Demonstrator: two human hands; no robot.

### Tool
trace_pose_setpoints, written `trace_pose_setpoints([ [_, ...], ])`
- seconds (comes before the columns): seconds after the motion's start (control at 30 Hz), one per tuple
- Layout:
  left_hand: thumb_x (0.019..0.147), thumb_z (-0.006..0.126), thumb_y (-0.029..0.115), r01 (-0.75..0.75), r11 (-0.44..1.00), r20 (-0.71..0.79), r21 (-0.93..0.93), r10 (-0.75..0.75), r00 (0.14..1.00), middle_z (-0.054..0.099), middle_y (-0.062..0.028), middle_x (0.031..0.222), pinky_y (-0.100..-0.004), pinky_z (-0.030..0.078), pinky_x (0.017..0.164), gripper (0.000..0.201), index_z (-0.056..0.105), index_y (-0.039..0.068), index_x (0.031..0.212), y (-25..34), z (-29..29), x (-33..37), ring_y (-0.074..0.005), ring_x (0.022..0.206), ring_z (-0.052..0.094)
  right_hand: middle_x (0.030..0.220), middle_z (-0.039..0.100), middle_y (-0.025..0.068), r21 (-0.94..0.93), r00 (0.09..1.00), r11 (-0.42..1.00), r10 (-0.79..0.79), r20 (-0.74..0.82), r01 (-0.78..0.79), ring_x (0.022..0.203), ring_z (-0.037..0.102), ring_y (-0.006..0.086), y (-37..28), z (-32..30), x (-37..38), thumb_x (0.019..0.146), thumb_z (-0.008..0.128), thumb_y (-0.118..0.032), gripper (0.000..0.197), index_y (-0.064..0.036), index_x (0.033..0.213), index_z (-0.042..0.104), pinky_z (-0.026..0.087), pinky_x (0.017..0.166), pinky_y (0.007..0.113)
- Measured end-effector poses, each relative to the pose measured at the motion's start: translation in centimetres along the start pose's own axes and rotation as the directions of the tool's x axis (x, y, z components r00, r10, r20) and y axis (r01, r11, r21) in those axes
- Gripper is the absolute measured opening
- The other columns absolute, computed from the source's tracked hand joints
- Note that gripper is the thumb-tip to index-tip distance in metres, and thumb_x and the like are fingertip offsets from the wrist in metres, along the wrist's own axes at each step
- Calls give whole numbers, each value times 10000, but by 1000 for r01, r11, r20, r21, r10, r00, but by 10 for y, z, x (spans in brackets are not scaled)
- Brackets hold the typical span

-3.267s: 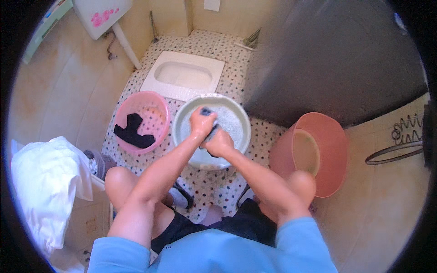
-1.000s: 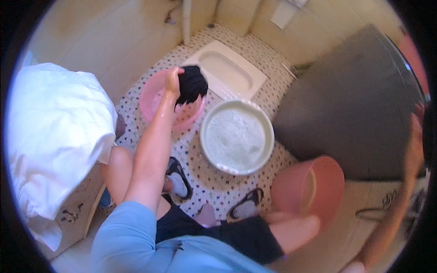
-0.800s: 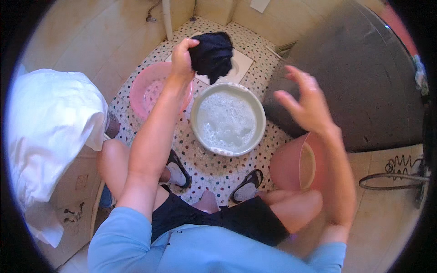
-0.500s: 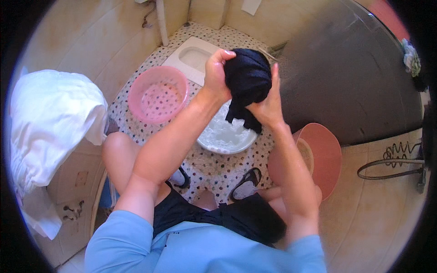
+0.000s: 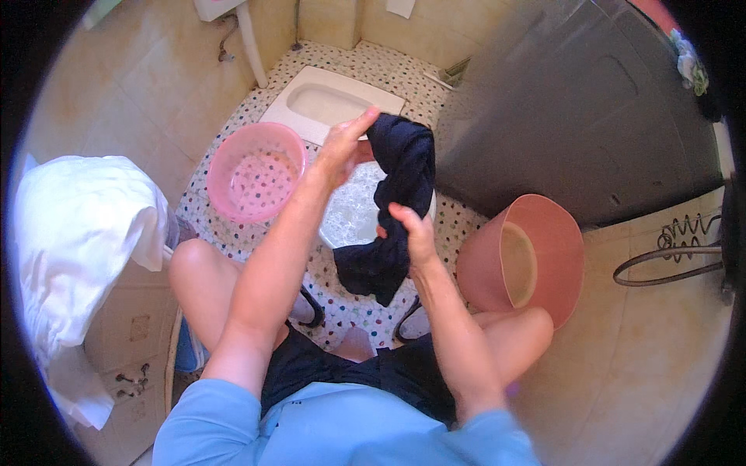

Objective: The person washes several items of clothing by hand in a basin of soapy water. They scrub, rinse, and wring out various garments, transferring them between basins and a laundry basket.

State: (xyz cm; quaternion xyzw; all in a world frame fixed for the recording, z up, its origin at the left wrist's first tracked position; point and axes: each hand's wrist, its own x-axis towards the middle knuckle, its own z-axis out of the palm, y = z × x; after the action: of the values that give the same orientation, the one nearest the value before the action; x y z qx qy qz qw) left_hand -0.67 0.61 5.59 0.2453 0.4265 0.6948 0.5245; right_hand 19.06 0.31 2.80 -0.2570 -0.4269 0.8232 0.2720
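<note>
A black piece of cloth [image 5: 408, 159], which looks like a garment, is stretched between my two hands above a white basin [image 5: 350, 210] of sudsy water. My left hand [image 5: 346, 147] grips its upper end, thumb on top. Lower down and to the right, my right hand [image 5: 412, 233] is closed round the bunched middle. Below that grip the loose end of the cloth hangs over the near rim of the basin. The cloth hides the basin's right part.
A pink translucent basin [image 5: 216, 175] stands on the spotted floor at left, near a squat toilet [image 5: 326, 101]. To the right are a tall pink bucket [image 5: 559, 264], a large dark grey panel [image 5: 567, 116] and a hose [image 5: 660, 268]. White cloth [image 5: 85, 225] hangs at far left.
The bunched cloth has been lowered toward me and pulled out lengthwise. My right hand has come down and inward; my left hand has moved slightly left and down. The view has shifted a little.
</note>
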Motion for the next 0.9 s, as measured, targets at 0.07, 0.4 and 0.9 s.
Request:
trace_pose_setpoints([
  [0.07, 858, 537, 652, 127, 987, -157, -100, -142, 977, 675, -58, 986, -363, 500, 832, 606, 640, 92, 1064, -31, -57, 0, -209, 893, 654, 756, 551, 37, 209, 976, 960, 156, 152, -186, 634, 527, 140, -6, 4, 1, 881, 559, -281, 273, -39, 1006, 552, 448, 595, 279],
  [0.4, 918, 526, 539, 11, 621, 251, -784, 301, 920, 633, -116, 1102, -364, 545, 804, 704, 350, 92, 1432, -76, -4, -35, -250, 935, 648, 756, 510, 32, 718, 856, 469, 218, 470, -514, 607, 476, 126, 15, 39, -42, 914, 500, -551, 563, -63, 1195, 500, 398, 597, 281],
  [0.9, 629, 703, 298, 128, 486, -245, 864, 186, 952, 700, -195, 913, -397, 535, 783, 385, 726, 85, 950, -70, -30, 46, -330, 870, 680, 929, 685, 226, -996, 994, -63, 90, -65, -59, 896, 664, 383, 14, -1, 49, 717, 722, -369, 483, -7, 1025, 639, 523, 806, 445],
])
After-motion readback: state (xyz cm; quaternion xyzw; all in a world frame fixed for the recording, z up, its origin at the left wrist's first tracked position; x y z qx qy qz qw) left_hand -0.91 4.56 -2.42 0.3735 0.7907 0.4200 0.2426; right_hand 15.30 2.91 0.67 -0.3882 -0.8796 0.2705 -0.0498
